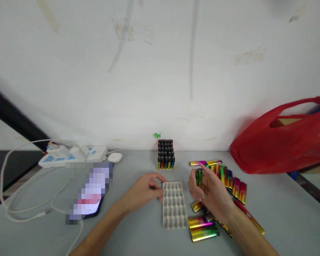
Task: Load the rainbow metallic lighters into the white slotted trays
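Observation:
My left hand (144,190) is at the upper left of a pale tray (175,205) with rows of oval pockets, its thumb and fingertips bent against the tray's edge. The visible pockets hold nothing. To the right of the tray, my right hand (209,190) is curled around green and black lighters (198,176), partly hidden by its fingers. Shiny lighters in gold, red, green and pink lie loose around and under that hand, including a green-gold lighter (204,233) near the tray's lower right corner. Behind the tray, a block of lighters (165,153) stands upright in tight rows, black ends up.
A red plastic bag (277,138) stands at the back right against the wall. On the left are a white power strip (74,156) with plugs and cables, a white earbud case (115,157) and a phone (92,192) with a blurred screen.

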Available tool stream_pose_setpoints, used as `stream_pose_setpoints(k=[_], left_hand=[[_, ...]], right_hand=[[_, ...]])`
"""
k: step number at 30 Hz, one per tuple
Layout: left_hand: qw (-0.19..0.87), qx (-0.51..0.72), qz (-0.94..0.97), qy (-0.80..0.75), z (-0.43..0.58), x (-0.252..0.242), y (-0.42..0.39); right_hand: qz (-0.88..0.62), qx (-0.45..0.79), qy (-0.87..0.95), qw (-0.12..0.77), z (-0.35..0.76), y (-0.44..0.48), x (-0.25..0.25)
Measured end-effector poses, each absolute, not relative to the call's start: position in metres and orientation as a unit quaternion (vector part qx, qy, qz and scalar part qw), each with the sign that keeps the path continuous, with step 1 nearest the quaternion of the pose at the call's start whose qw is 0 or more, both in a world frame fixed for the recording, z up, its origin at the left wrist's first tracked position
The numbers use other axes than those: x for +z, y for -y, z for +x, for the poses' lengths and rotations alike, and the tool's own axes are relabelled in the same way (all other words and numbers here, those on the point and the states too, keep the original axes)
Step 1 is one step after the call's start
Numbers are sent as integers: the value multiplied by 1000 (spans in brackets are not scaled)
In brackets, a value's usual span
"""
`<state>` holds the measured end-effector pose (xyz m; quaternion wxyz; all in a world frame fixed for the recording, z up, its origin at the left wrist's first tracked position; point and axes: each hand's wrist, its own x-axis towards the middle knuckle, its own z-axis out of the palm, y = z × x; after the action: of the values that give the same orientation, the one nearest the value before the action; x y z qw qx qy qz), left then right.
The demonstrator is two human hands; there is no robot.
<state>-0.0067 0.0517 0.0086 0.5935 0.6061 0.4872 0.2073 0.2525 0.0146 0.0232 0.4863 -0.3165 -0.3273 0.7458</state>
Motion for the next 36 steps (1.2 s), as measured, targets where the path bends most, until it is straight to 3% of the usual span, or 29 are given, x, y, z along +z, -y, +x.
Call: stream_pose_setpoints(k=[14,36], left_hand=[[598,209,605,-482,-7,6,-52],[601,212,603,-479,-4,9,-51]], right_hand=[[-303,800,278,437,243,-13,16],[-407,705,374,445,228,-3,6]])
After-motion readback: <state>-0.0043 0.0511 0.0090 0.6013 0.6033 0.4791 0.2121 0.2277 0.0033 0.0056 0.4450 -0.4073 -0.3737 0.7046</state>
